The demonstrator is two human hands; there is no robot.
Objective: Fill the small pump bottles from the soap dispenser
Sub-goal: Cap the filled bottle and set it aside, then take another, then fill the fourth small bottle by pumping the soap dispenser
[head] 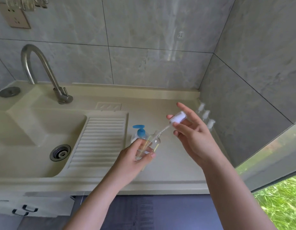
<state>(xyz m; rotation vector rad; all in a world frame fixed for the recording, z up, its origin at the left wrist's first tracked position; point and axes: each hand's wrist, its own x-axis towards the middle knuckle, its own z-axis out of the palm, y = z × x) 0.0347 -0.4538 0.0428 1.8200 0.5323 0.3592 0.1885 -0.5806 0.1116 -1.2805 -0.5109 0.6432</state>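
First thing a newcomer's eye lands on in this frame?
The two hands at centre: the left hand grips a small clear bottle over the counter, while the right hand holds its white pump top just above the neck, tube trailing out. Next, the blue-pump soap dispenser just behind, and the steel faucet arching upper left.

Single head view: looks forward and down, close over the table point(168, 173), sink point(36, 130) at left.

Grey marble-look tiled walls point(144, 30), beige wall socket point(14, 18) top left. Cream moulded surface point(160, 185) with sink basin point(27, 130), ribbed drainboard point(100, 140), curved steel tap point(42, 72). Dark floor point(160, 213); sunlit grass point(283, 201) at right.
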